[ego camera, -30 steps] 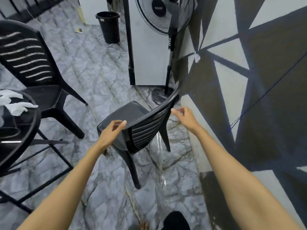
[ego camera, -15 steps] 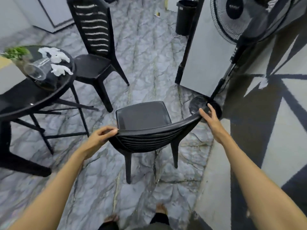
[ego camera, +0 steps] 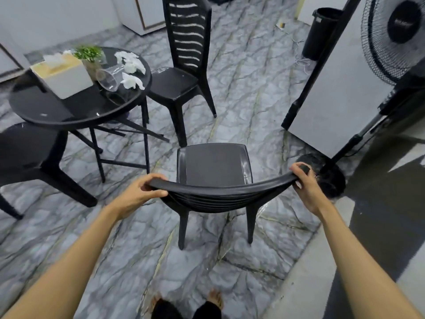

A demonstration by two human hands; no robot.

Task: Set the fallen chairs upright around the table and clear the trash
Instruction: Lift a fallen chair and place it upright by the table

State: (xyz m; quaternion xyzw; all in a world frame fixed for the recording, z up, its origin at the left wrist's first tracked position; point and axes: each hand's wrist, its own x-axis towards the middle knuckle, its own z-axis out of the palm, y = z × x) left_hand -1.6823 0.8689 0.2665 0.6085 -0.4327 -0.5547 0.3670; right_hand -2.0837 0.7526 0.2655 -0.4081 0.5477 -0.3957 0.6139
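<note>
A black chair (ego camera: 213,166), tilted a second ago, is now stood level on the marble floor (ego camera: 241,88) beside the tabletop (ego camera: 57,116), its backrest gripped by both hands (ego camera: 140,192) (ego camera: 305,187), while crumpled tissues (ego camera: 131,65) remain uncleared.

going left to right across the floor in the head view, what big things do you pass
chair at the left edge → round table → slat-back chair → chair held by both hands → black bin → fan
</note>
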